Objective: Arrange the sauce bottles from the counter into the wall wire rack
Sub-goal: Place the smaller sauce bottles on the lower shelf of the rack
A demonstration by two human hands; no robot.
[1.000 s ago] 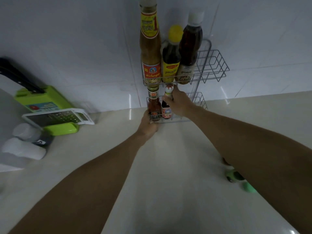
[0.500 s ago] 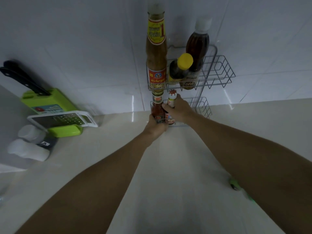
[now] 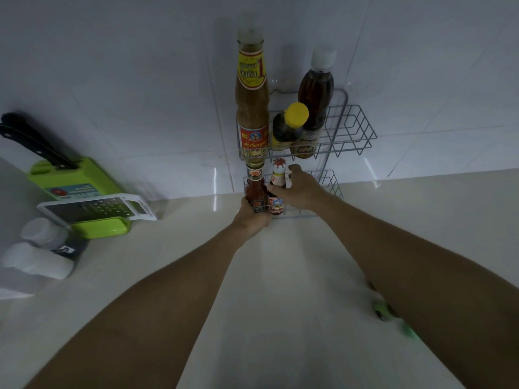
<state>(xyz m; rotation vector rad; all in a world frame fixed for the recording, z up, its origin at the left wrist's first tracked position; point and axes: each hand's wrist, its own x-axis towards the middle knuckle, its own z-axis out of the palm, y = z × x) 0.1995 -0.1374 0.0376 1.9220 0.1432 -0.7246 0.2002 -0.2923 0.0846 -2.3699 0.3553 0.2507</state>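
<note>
A two-tier wire rack (image 3: 354, 132) hangs on the tiled wall. Its upper basket holds a tall brown sauce bottle (image 3: 251, 108), a small dark bottle with a yellow cap (image 3: 287, 127) that leans left, and a dark bottle with a white cap (image 3: 314, 105). In the lower basket stand a small red sauce bottle (image 3: 255, 189) and a small white-capped bottle (image 3: 277, 189). My left hand (image 3: 251, 219) grips the base of the red bottle from below. My right hand (image 3: 302, 189) holds the white-capped bottle from the right, thumb across its front.
On the counter at left sit a green knife block (image 3: 73, 178) with a black-handled knife, a white grater (image 3: 95, 207) over a green tray, and white-lidded containers (image 3: 39, 259). A blurred green object (image 3: 383, 310) lies on the counter under my right forearm.
The yellow-capped bottle has tipped from upright to leaning left. The camera has tilted up slightly, so the rack sits lower in view. Both hands stay at the lower basket.
</note>
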